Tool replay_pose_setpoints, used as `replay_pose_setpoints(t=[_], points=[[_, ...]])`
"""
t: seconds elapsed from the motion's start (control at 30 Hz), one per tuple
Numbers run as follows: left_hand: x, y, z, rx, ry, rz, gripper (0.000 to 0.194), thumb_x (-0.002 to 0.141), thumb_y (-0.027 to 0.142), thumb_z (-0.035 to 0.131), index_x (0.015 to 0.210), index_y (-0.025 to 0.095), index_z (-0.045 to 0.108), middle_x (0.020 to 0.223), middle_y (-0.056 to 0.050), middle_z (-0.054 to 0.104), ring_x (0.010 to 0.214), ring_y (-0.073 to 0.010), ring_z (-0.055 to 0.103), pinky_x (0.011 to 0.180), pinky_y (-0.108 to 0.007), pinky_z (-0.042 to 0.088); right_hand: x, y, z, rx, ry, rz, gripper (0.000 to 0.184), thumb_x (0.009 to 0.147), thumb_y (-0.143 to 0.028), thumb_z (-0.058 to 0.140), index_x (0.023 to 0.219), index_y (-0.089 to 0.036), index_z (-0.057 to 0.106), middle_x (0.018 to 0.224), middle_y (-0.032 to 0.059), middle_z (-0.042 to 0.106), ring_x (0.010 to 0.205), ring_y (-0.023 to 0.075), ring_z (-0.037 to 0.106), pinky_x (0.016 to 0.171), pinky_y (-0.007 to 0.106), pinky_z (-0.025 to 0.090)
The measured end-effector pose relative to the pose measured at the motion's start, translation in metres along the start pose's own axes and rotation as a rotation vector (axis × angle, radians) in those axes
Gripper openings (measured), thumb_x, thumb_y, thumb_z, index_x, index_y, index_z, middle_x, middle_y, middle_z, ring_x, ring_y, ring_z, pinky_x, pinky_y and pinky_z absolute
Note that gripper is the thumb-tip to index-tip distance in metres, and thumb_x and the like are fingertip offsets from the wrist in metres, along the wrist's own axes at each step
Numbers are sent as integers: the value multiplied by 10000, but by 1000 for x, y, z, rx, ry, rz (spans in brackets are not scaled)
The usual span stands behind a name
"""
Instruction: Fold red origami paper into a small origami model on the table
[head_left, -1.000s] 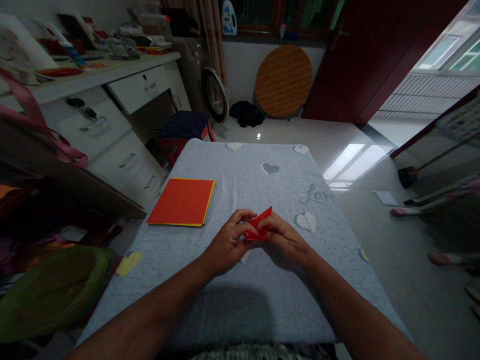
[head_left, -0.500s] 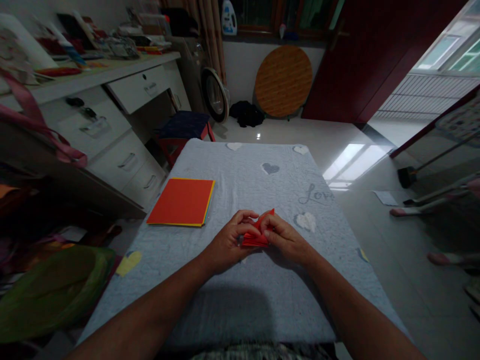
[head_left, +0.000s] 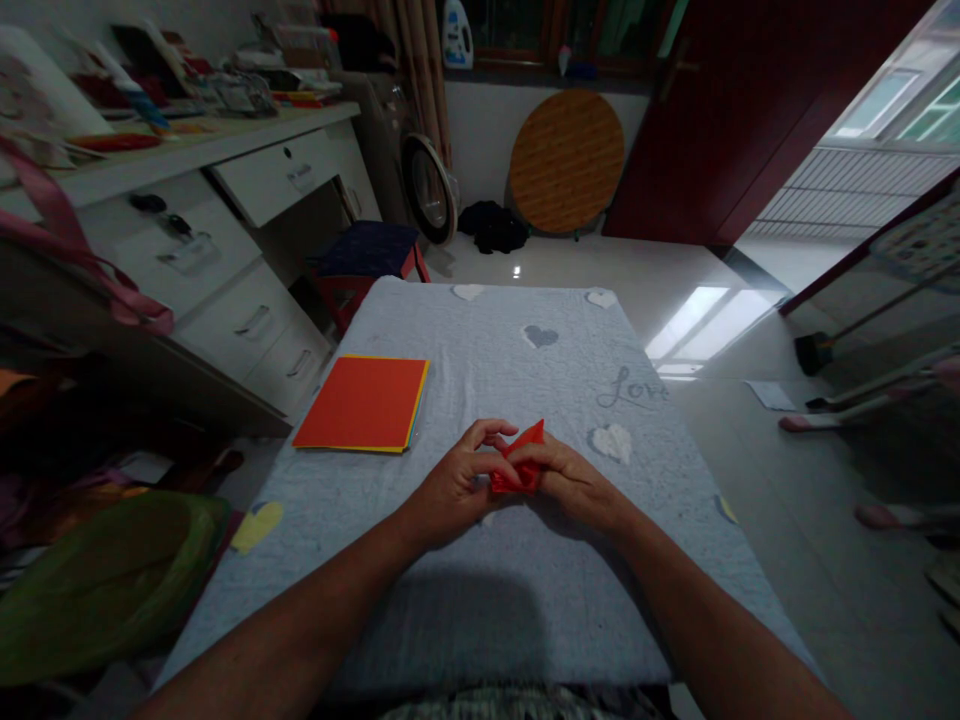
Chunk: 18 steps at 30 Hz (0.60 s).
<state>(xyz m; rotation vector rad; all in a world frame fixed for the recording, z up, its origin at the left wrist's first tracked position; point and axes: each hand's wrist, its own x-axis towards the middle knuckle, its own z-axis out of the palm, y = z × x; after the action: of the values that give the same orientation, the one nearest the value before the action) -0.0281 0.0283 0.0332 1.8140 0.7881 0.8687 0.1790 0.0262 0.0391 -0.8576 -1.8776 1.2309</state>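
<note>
Head view: a folded piece of red paper (head_left: 534, 437) sits between the two hands, over the heart-patterned tablecloth (head_left: 487, 345), its pointed corner aimed at one o'clock, on the right hand's side. The left hand (head_left: 454, 492) curls its fingers around the nine o'clock side; the right hand (head_left: 581, 485) pinches the paper from three o'clock, fingers across its front. Which layers they grip cannot be told. A stack of square coloured paper (head_left: 364, 403) lies at ten o'clock from them.

Dim room; daylight glare on floor (head_left: 709, 325); edges stretched, perhaps blurred.
</note>
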Motion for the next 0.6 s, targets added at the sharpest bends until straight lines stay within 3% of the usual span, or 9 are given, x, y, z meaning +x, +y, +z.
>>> replay_pose_setpoints(t=[0.23,0.4,0.6], points=[[0,1,-1,31,-15,-4,21,832,240,750,845,228,739,1340,-70,489,1164,-216,541,1040,-436,470,-1,5,-1,21,0,43,135,850,-193,511,784,-226,624,810,19,584,777,185,529,712,331,442],[2,0,0,13,-4,1,94,795,267,789,842,213,728,1305,-79,503,1114,-202,562,1017,-410,485,-1,8,-1,69,1,72,139,903,-294,515,796,-222,569,807,15,559,753,173,515,685,308,422],[1,-2,1,6,-23,15,77,798,261,785,806,211,727,1306,-74,498,1125,-202,551,1013,-407,482,0,9,2,18,23,105,129,920,-277,500,814,-214,537,789,1,537,737,158,494,699,300,401]])
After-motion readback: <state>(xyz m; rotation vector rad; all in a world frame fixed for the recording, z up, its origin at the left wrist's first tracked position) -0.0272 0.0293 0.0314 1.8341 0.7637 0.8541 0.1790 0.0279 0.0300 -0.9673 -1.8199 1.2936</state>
